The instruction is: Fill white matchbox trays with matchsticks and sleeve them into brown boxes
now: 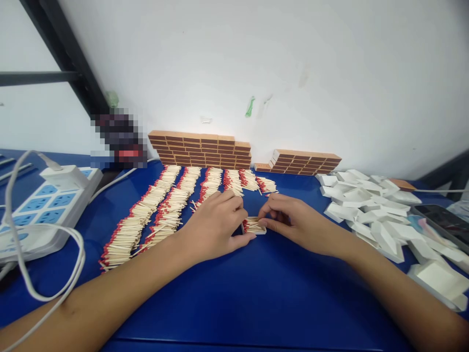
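A small white matchbox tray [261, 232] holds red-tipped matches [252, 225], their heads towards its left end. My left hand [223, 220] is closed about the tray's left end, thumb along the near side. At the right end my right hand [280, 215] is closed in a pinch, thumb and forefinger at the plain ends of the matches. Its other fingers curl under and are partly hidden. Beyond and left of my left hand lie long rows of loose matches [142, 210], heads mostly to the left.
Matchboxes with brown sides stand stacked along the wall in a larger block [201, 149] and a smaller one [306, 162]. Many white trays [370, 200] are heaped at right, beside a dark phone [439, 222]. A power strip [54, 205] with a white cable [78, 244] lies at left.
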`<action>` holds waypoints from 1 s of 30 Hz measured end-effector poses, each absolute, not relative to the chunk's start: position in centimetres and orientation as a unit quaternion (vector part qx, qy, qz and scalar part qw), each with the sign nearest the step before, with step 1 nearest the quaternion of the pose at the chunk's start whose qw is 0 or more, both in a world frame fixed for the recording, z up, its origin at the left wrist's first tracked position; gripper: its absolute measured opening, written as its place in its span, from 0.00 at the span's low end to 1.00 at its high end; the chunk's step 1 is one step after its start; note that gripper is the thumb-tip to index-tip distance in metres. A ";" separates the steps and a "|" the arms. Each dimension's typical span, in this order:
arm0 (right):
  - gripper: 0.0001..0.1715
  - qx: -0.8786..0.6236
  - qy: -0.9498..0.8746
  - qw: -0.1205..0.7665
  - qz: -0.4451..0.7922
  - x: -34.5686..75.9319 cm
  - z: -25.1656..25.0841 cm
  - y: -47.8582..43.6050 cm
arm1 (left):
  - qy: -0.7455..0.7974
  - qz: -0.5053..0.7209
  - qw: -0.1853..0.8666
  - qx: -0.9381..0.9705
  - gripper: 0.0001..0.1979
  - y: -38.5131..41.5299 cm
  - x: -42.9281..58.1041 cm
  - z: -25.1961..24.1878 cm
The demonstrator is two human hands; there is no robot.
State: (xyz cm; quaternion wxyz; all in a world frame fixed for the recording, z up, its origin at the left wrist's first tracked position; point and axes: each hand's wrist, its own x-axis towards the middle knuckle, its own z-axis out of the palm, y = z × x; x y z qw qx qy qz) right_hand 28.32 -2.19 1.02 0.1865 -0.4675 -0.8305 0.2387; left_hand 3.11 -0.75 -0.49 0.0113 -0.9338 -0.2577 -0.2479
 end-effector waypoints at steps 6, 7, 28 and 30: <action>0.14 -0.466 -0.825 0.187 0.260 27.8 1.1 -2.5 | -0.257 -0.258 0.008 -0.931 0.14 -0.6 3.1 -0.6; 0.14 -0.465 -0.824 0.189 0.261 27.7 1.1 -2.5 | -0.257 -0.259 0.007 -0.931 0.14 -0.6 3.1 -0.6; 0.10 -0.452 -0.827 0.216 0.254 27.8 0.9 -2.4 | -0.301 -0.191 0.017 -0.934 0.11 -0.8 3.0 0.8; 0.11 -0.449 -0.826 0.218 0.260 27.8 0.9 -2.4 | -0.296 -0.192 0.020 -0.935 0.11 -0.7 3.0 0.6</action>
